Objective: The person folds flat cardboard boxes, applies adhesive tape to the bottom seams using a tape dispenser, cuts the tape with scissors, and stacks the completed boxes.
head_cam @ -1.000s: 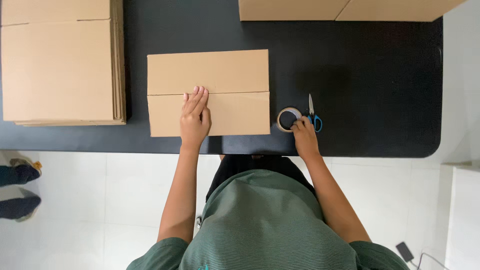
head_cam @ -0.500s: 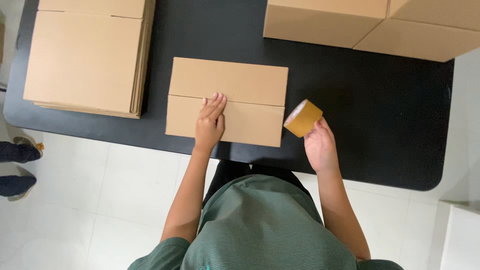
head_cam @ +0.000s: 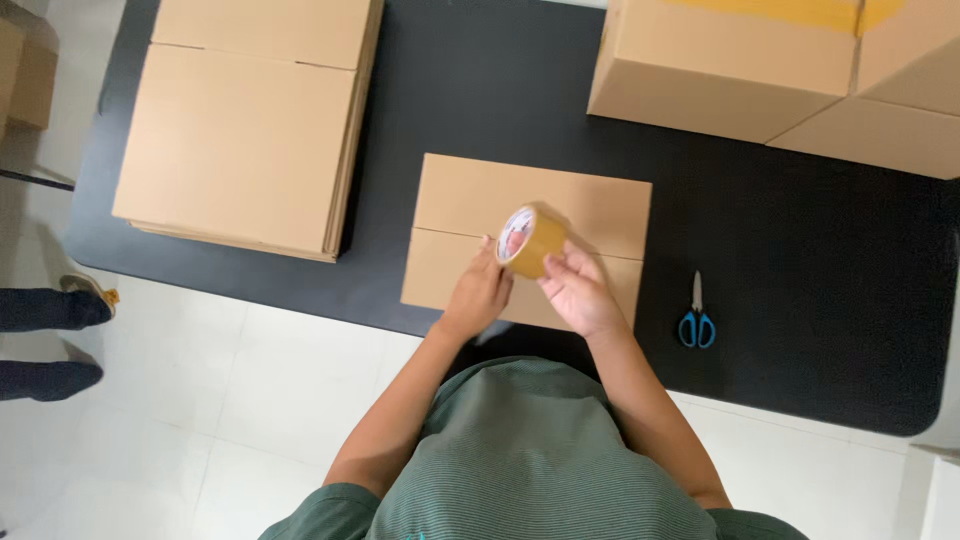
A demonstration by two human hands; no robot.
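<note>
Above the flat cardboard box [head_cam: 470,205], both hands' fingers clamped on tape roll [head_cam: 530,242], left hand [head_cam: 478,295], right hand [head_cam: 577,293]

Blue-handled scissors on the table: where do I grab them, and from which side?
Probably the blue handle loops of the scissors, which point toward the table's near edge. Come from above on the right hand side; they lie flat with bare table around, blades pointing away.

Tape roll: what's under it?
Under the tape roll, held by both hands, lies the closed cardboard box on the black table. Its seam is partly covered.
</note>
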